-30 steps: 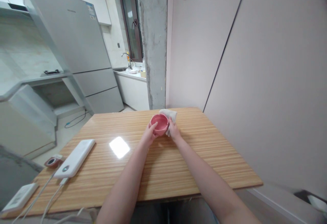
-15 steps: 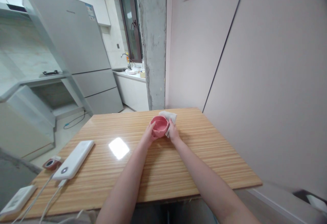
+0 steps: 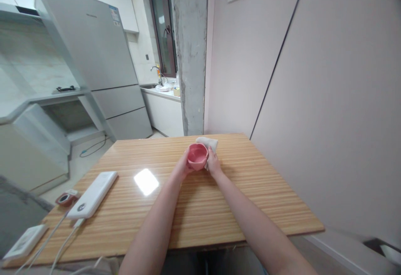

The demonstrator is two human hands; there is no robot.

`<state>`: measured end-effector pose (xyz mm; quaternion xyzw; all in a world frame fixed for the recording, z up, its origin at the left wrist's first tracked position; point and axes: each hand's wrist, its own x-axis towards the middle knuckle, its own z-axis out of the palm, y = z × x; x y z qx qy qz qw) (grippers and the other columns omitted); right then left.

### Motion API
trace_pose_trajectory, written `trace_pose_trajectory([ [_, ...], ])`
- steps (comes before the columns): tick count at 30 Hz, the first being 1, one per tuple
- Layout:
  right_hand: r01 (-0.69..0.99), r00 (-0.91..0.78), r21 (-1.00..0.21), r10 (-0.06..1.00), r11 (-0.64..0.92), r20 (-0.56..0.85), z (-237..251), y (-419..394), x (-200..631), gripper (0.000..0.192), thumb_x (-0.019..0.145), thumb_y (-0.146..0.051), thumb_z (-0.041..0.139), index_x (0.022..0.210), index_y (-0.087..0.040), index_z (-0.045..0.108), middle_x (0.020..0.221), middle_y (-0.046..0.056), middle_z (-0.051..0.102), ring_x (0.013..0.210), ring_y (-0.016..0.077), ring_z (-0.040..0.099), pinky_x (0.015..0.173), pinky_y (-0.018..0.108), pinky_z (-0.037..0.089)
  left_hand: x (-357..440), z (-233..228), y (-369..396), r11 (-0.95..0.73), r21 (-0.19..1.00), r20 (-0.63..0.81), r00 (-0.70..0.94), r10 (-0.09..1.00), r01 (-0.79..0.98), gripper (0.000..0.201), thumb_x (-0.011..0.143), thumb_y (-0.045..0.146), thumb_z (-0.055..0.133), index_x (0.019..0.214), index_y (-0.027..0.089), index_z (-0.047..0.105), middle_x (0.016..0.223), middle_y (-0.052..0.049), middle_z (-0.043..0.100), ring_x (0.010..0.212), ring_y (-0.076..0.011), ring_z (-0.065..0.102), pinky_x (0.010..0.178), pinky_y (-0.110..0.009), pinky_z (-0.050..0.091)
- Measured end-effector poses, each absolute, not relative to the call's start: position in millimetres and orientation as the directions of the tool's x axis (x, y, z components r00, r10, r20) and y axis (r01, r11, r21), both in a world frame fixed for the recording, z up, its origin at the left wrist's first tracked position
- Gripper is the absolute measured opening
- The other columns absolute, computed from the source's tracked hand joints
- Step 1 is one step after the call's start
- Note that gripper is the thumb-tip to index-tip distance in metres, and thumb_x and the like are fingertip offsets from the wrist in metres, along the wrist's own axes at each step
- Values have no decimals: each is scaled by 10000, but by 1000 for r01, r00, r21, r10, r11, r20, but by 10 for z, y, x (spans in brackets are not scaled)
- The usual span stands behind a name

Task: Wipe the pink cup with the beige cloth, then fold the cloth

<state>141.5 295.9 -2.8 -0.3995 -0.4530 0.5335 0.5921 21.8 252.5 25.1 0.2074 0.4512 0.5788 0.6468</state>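
A small pink bowl (image 3: 197,155) is held just above the wooden table (image 3: 200,199), toward its far edge. My left hand (image 3: 182,167) grips the bowl's left side and underside. My right hand (image 3: 213,162) presses a white cloth (image 3: 209,143) against the bowl's right side; the cloth sticks out behind the bowl. The bowl's opening tilts toward me and its inside looks empty.
At the table's left end lie a white power bank (image 3: 93,188) with cables, a small red-rimmed device (image 3: 64,199) and a flat white device (image 3: 23,241). A wall runs close along the right. Beyond the table stand a concrete pillar (image 3: 189,53), a grey fridge (image 3: 94,57) and a sink counter.
The bowl has turned slightly in my hands and tilted more toward me. My left fingers have shifted from its rim to lower on its side. The cloth stays against the right side.
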Motion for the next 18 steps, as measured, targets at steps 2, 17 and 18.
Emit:
trace_pose_trajectory([
  [2,-227,-12,-971,996,80,85,-32,2970,1423,629,703,-744,488,903,-188,704,967,60,736,1031,249,643,951,357,472,238,229,2534,223,796,-340,-110,934,-562,437,844,503,537,1097,163,643,1099,-116,683,920,-231,661,663,-293,548],
  [17,-233,-83,-971,993,60,81,-114,3146,1467,547,702,-676,523,861,-186,704,946,50,737,1013,216,651,911,330,493,173,170,2562,274,799,-335,-18,942,-535,455,806,490,597,1117,159,637,1064,-127,689,900,-247,663,670,-319,551],
  [18,-225,-109,-973,991,53,79,-128,3154,1460,542,698,-680,527,837,-187,705,926,51,740,1005,216,655,897,325,500,178,154,2566,255,800,-333,-48,942,-542,434,807,465,604,1109,155,639,1072,-130,686,906,-243,663,666,-310,552],
])
